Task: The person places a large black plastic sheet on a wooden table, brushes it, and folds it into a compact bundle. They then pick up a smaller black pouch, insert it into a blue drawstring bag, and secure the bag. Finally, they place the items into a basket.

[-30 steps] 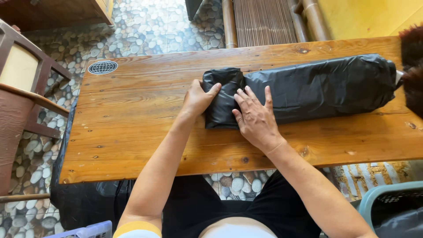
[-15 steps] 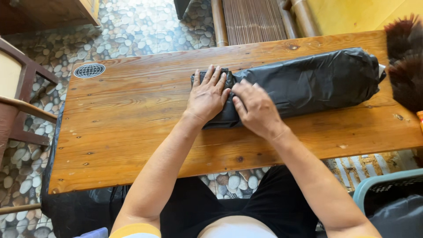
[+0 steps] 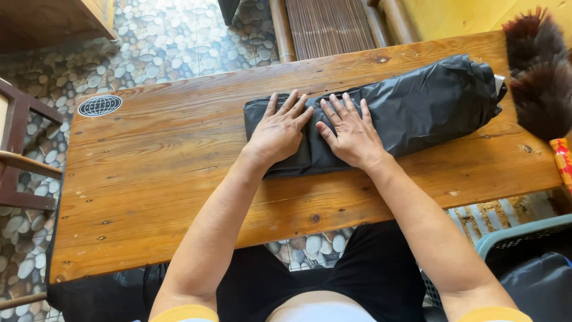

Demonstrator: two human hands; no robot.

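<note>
Flatly, the left hand (image 3: 279, 130) and the right hand (image 3: 351, 132) lay side by side on the near end of a black plastic bag bundle (image 3: 381, 113), fingers spread and pressed down. That bundle stretched along the far half of the wooden table (image 3: 155, 173), its other end just beside a dark feather duster (image 3: 536, 71).

Both hands (image 3: 316, 128) cover the bag's (image 3: 429, 101) left end; the duster (image 3: 536, 71) and basket (image 3: 518, 244) run off frame right.
</note>
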